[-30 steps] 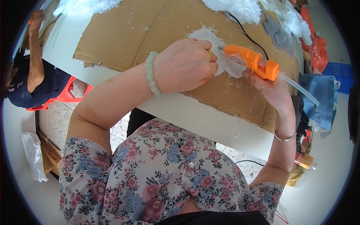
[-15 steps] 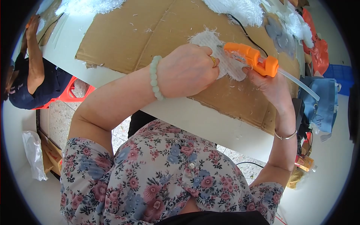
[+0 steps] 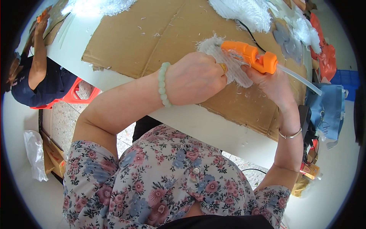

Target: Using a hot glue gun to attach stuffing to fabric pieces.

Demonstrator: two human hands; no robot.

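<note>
My right hand is wrapped round an orange hot glue gun. A translucent glue stick juts from the gun's back end. The gun's nozzle points left, over the far end of a white, ribbed piece of fabric with frayed, fringed edges. My left hand, with its fingers curled, closes on the near left side of that fabric. Its fingertips are hidden under the hand. The fabric lies over a brown cardboard sheet.
White fluffy, fringed material lies at the far side, with grey pieces to its right. A black cord runs behind the gun. At the far left, another person's arm reaches up. A blue bag hangs right of the table.
The glue gun has shifted left, so its nozzle is nearer the fabric's far left edge. The whole view has moved slightly. Both hands keep their hold.
</note>
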